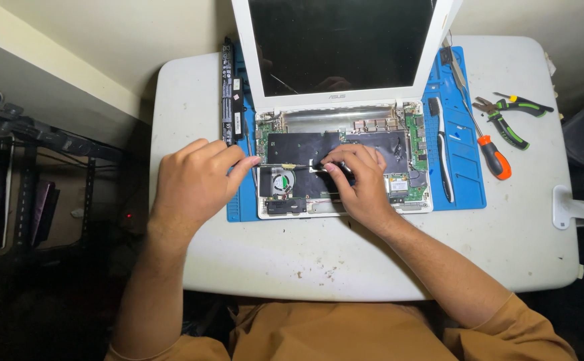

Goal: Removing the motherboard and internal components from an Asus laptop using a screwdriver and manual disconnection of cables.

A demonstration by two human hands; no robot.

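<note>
A white laptop (345,100) lies open on a blue mat (465,160), its base (412,167) stripped so the circuit board and a small round fan (280,182) show. My left hand (198,180) rests at the base's left edge, gripping a thin tool (285,165) whose tip points right across the board. My right hand (359,180) presses down on the middle of the board, fingertips pinching at a small black-and-white part near the tool tip. What lies under that hand is hidden.
A long black battery (232,93) lies left of the screen. Right of the laptop sit a black-and-white tool (441,150), an orange-handled screwdriver (489,150) and green-handled pliers (509,117). The white table (305,261) ends near my lap. A dark shelf stands left.
</note>
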